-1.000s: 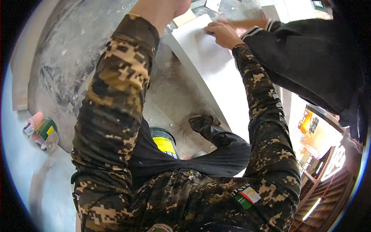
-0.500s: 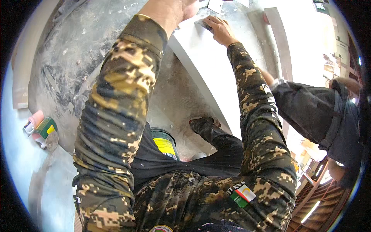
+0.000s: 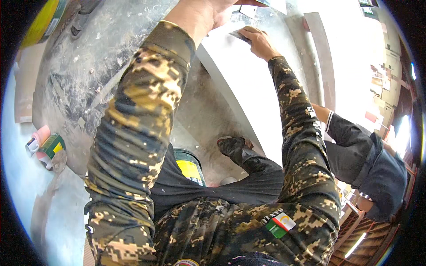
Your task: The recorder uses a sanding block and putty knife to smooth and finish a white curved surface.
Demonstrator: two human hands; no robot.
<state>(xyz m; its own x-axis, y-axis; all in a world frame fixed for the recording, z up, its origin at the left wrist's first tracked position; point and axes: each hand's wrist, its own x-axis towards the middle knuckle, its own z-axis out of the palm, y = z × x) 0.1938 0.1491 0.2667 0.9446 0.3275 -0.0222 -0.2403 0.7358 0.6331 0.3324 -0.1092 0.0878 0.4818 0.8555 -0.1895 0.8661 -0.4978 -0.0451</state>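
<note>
White board (image 3: 248, 84) under right hand (image 3: 259, 42), fingers pressing a flat tool, left hand (image 3: 208, 13) grip unclear, co-worker's arm (image 3: 350, 146) now lower right.

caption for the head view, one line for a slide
Right hand presses a flat tool on a white board; left hand raised beside it, green can below.

I'm seeing hard daylight blowing out the white panel (image 3: 248, 84) at upper right, while fisheye bending is darkening every rim.
</note>
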